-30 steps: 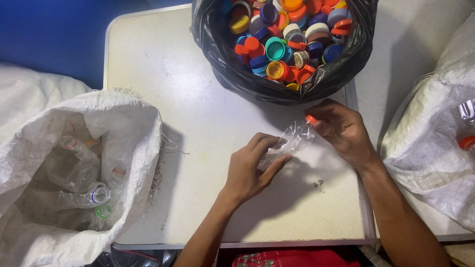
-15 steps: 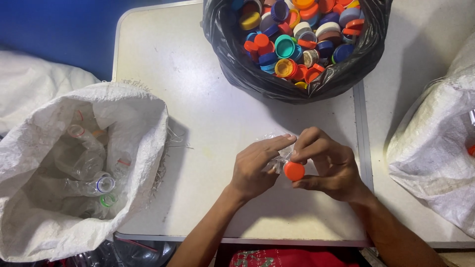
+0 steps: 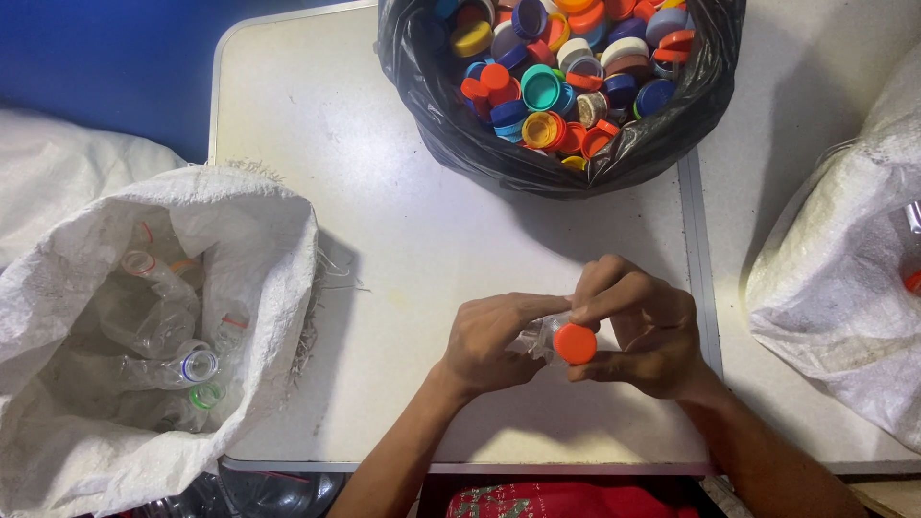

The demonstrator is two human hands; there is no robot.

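Left hand (image 3: 494,336): gripped the crumpled clear bottle (image 3: 539,338) by its body, just above the surface (image 3: 384,240).
Right hand (image 3: 645,328): fingers pinched around the orange cap (image 3: 575,342).
Bottle axis: roughly left-right between the hands, cap end toward the right hand.
Beyond the hands: black bag of caps (image 3: 556,77).
Left of left hand: white sack of bottles (image 3: 153,326).

White table (image 3: 384,240) with rounded corners and a grey metal edge, evenly lit from above. Beyond its far-left corner, a deep blue surface (image 3: 106,67). To its right, a second pale surface (image 3: 815,86) adjoins.
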